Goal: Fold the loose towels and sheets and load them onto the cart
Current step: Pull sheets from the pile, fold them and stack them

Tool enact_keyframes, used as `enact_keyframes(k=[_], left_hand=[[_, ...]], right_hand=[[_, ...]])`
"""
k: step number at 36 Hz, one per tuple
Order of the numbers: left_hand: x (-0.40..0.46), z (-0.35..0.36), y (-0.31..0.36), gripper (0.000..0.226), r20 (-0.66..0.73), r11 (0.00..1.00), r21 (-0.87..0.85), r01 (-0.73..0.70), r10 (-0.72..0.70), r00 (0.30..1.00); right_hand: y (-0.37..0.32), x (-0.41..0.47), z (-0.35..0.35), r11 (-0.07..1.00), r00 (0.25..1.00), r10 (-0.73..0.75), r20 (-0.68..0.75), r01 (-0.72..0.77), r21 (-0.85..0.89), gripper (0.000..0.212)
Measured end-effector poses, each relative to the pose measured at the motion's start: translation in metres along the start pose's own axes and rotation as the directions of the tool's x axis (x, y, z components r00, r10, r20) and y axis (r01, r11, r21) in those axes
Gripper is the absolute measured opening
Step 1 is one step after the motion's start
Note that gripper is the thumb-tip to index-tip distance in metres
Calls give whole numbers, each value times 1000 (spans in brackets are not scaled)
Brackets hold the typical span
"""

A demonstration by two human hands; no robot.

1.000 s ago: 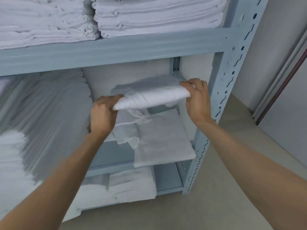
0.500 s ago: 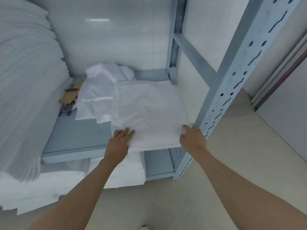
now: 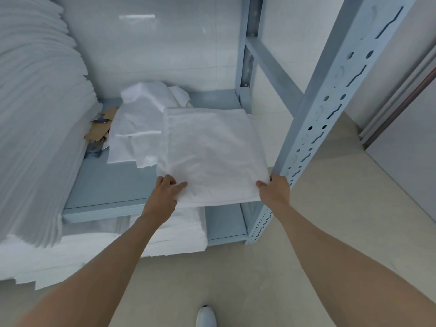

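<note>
- Gripping the near edge of the folded sheet (image 3: 212, 152) with both hands; the sheet lies flat on the middle shelf (image 3: 111, 185), at its right end, near edge hanging slightly over the shelf front.
- Left hand (image 3: 165, 194): at the sheet's near-left corner, thumb on top of the cloth, other fingers curled under the edge. Pinch grip.
- Right hand (image 3: 274, 190): at the near-right corner, thumb on top, fingers wrapped under the edge. Pinch grip. Hand sits just beside the front upright (image 3: 330, 109) of the rack.
- Rumpled cloth (image 3: 139, 128) lies behind and left of the sheet, partly under its left edge.
- Brown cardboard scrap (image 3: 99, 131) to the left of the rumpled cloth, against the tall stack (image 3: 37, 128) of white linen filling the shelf's left side. Small dark item beside the scrap; cannot identify.
- Lower shelf (image 3: 224, 223): folded white pile (image 3: 179, 232) below the left forearm, bare metal to its right.
- Floor (image 3: 259, 279): beige. White shoe tip (image 3: 205, 316) at the bottom edge of view.
- Wall (image 3: 165, 43) behind the rack is pale and glossy, with a light reflection near the top.
</note>
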State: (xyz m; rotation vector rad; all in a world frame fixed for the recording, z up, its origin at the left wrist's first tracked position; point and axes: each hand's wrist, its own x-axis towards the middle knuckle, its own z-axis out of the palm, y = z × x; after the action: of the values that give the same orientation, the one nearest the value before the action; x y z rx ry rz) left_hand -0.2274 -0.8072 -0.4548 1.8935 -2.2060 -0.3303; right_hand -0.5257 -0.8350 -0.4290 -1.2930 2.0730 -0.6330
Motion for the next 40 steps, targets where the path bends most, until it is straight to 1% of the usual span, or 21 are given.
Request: enact_keyframes(k=[4, 6, 8, 10, 11, 12, 13, 14, 15, 16, 17, 18, 20, 21, 23, 25, 27, 32, 35, 38, 40], left_hand=[[0, -6, -4, 62, 51, 1000, 9, -6, 6, 999], [-1, -7, -4, 61, 88, 1000, -4, 6, -5, 996], [1, -8, -3, 58, 129, 1000, 22, 14, -16, 991], [7, -14, -1, 46, 118, 998, 43, 39, -44, 992], [12, -18, 1, 40, 86, 998, 37, 52, -55, 995], [17, -20, 3, 36, 40, 998, 34, 48, -49, 998], [24, -21, 5, 37, -9, 999, 41, 32, -31, 999], [30, -20, 8, 40, -50, 999, 43, 19, -16, 999], [38, -19, 12, 44, -73, 999, 42, 11, -8, 997], [47, -16, 18, 48, -74, 999, 42, 8, -5, 997], [56, -11, 24, 52, -58, 999, 45, 9, -7, 998], [65, -5, 29, 55, -32, 999, 42, 16, -14, 999], [77, 14, 38, 57, 14, 999, 25, 48, -48, 999], [77, 24, 40, 58, 33, 998, 25, 60, -61, 998], [72, 47, 39, 60, 20, 996, 66, 58, -59, 998], [67, 61, 36, 62, -30, 992, 112, 53, -50, 998], [69, 64, 33, 63, -26, 991, 124, 48, -45, 999], [89, 38, 27, 63, 92, 997, 69, 23, -29, 995], [114, 9, 25, 63, 23, 999, 35, 11, -12, 1000], [142, -18, 29, 62, -47, 999, 29, 42, -41, 998], [158, -29, 33, 62, -70, 998, 15, 53, -52, 996]], right_hand=[[-4, -1, -9, 977, 997, 32, 69, -17, -212, 45], [-1, -1, -10, 966, 997, 43, 71, -24, -256, 44], [0, -3, -9, 960, 994, 76, 73, -53, -275, 42], [-5, -5, -7, 943, 996, 71, 49, -51, -330, 43], [-11, -6, -7, 924, 1000, 10, 12, -5, -382, 48], [-17, -7, -5, 897, 994, -106, -27, 84, -435, 55], [-23, -6, -2, 854, 962, -270, -50, 215, -474, 60], [-29, -4, 3, 791, 899, -436, -42, 360, -494, 59], [-36, -1, 8, 715, 829, -559, -7, 478, -511, 55], [-41, 3, 13, 641, 771, -636, 38, 555, -529, 51], [-45, 10, 20, 584, 733, -675, 85, 601, -546, 49], [-47, 16, 26, 547, 725, -676, 134, 615, -567, 50], [-37, 31, 41, 504, 749, -626, 215, 600, -621, 57], [-27, 35, 47, 499, 767, -599, 231, 583, -641, 60], [-5, 41, 60, 508, 783, -584, 215, 559, -655, 63], [7, 42, 68, 515, 777, -604, 178, 551, -657, 65], [8, 44, 70, 531, 774, -610, 170, 559, -637, 68], [-25, 54, 53, 538, 806, -508, 303, 571, -620, 64], [-60, 64, 37, 563, 822, -494, 283, 550, -617, 64], [-90, 78, 27, 588, 842, -492, 222, 509, -628, 66], [-103, 87, 26, 631, 864, -472, 175, 470, -617, 64]])
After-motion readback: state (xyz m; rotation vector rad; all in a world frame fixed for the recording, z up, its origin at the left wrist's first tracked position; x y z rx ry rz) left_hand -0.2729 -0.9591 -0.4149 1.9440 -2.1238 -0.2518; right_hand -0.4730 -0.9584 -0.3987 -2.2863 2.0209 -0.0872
